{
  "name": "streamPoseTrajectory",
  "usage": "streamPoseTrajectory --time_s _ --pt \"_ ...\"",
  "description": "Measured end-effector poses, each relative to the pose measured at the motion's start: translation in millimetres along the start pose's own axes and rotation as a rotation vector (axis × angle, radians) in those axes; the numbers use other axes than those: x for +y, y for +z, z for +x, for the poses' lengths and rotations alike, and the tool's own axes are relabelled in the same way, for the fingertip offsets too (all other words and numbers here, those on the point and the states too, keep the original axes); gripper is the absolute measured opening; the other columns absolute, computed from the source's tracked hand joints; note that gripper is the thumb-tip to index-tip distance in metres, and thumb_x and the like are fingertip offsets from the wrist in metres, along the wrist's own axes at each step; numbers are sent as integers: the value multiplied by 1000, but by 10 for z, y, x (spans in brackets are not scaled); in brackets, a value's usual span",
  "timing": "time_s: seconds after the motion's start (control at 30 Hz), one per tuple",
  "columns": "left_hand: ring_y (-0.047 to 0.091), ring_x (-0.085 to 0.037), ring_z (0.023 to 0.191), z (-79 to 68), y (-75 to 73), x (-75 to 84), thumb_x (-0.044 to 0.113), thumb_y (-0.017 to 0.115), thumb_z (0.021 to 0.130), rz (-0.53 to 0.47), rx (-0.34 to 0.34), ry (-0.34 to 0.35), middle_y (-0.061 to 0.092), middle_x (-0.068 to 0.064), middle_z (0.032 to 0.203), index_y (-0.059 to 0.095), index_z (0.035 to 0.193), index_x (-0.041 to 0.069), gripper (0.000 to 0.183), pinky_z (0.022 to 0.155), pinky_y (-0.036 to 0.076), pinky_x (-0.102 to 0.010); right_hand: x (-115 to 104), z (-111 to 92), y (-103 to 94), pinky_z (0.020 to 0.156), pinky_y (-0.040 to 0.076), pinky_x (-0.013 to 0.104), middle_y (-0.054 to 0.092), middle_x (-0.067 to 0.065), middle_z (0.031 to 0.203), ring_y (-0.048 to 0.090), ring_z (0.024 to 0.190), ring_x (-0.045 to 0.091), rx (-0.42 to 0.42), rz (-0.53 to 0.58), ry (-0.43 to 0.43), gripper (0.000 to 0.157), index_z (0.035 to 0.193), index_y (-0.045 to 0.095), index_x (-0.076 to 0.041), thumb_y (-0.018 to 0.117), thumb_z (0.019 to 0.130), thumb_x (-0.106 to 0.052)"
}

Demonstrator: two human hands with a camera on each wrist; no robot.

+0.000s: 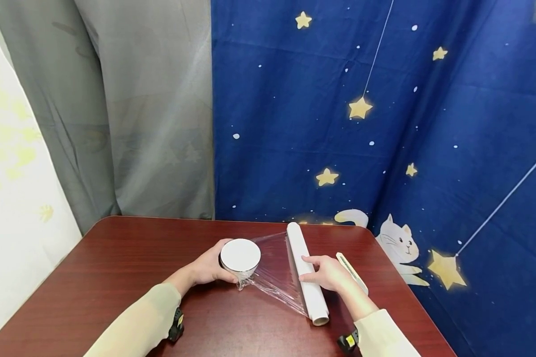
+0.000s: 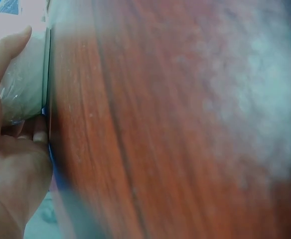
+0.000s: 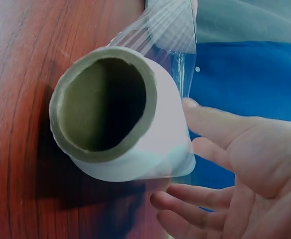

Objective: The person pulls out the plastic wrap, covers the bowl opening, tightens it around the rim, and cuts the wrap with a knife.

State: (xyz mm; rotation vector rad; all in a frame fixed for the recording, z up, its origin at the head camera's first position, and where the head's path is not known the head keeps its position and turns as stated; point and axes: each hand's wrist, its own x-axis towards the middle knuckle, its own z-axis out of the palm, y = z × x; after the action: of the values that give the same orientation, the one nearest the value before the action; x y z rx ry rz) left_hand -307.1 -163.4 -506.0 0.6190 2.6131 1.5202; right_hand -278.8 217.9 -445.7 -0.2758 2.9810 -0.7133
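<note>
A round container with a flat white top is in my left hand, thumb on the near side and fingers round the far side. Clear film clings to its wall, with a crumpled bit at its lower front. From there a sheet of cling film stretches across to a white roll of cling film. The roll lies lengthwise away from me, its hollow core facing the right wrist camera. My right hand holds the roll near its middle, thumb on one side and fingers on the other.
A long, narrow cream-coloured tool lies on the dark red wooden table, just right of the roll. Behind the table hang a grey curtain and a blue starry curtain.
</note>
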Motion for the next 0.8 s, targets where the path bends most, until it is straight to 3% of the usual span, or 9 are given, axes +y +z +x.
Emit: streamPoseTrajectory --time_s 0.17,0.3,0.4,0.5,0.6,0.7,0.8 --pt "58 -31 134 3 -10 1 16 105 65 -7 2 -5 62 -18 150 42 158 3 113 119 41 -52 76 -33 -62 85 58 36 82 11 119 71 94 14 -14 57 -1 63 147 71 -14 91 89 -31" --pt "58 -31 134 7 -3 -19 17 106 65 -5 4 -12 63 -18 149 42 158 3 114 120 41 -51 156 -56 -107 62 51 31 80 9 106 63 72 16 -55 144 48 64 151 67 -10 88 92 -25" --pt "58 -31 134 12 5 -37 18 106 64 -1 9 -10 63 -18 149 42 158 3 114 120 40 -52 204 -68 -135 56 48 33 77 6 101 59 66 20 -89 190 90 65 155 63 -10 85 95 -24" --pt "59 -31 134 18 11 -45 18 106 64 4 13 -5 64 -18 149 43 157 3 114 120 41 -51 243 -82 -163 60 54 39 77 11 110 66 74 23 -117 226 111 66 157 60 -9 83 97 -23" --pt "58 -31 134 19 13 -48 17 106 64 3 10 -3 63 -18 149 43 158 3 114 120 41 -51 277 -91 -186 65 59 43 71 22 131 71 80 24 -143 251 108 66 159 57 -7 80 99 -21" --pt "58 -31 135 16 11 -51 17 106 64 -2 8 -10 62 -18 150 42 158 4 114 120 41 -52 308 -90 -198 66 59 42 69 26 136 70 80 24 -166 263 108 65 160 55 -7 78 101 -21" --pt "58 -32 135 10 11 -48 17 106 65 -8 5 -15 62 -19 151 42 158 3 114 120 41 -51 342 -91 -204 66 59 40 57 31 154 69 78 24 -179 285 113 64 162 54 -7 76 103 -20"
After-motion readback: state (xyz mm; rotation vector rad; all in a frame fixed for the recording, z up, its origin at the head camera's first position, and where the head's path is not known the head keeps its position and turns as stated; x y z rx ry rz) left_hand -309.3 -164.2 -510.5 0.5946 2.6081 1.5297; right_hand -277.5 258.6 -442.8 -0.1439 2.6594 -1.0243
